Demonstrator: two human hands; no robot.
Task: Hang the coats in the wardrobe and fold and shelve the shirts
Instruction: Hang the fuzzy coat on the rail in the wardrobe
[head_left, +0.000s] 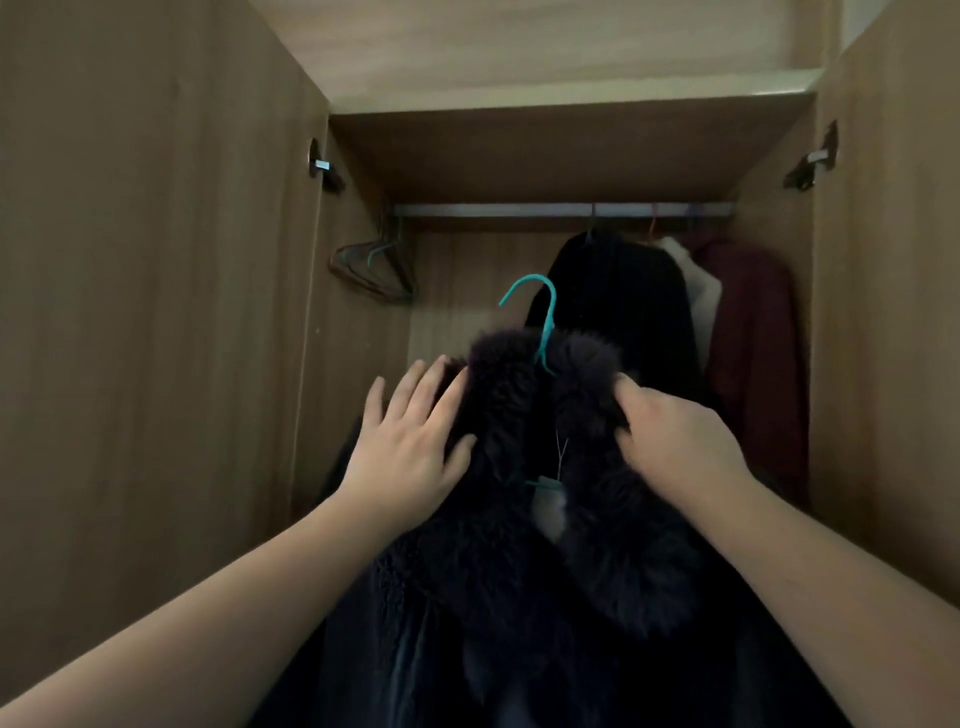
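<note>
The dark coat (519, 597) runs off the bottom edge, its hem unseen. The teal hanger (540, 322) shows only its hook; its shoulders are buried under the fur collar (587, 395). The right hand (675, 431) has its fingers (626, 395) sunk in the fur. Behind, the white garment (701, 291) is mostly covered.

In front of me a bunch of empty wire hangers (371, 270) hangs at the left end of the metal rail (493, 210). A hinge (324, 166) sits on the left door, another hinge (813, 158) on the right.
</note>
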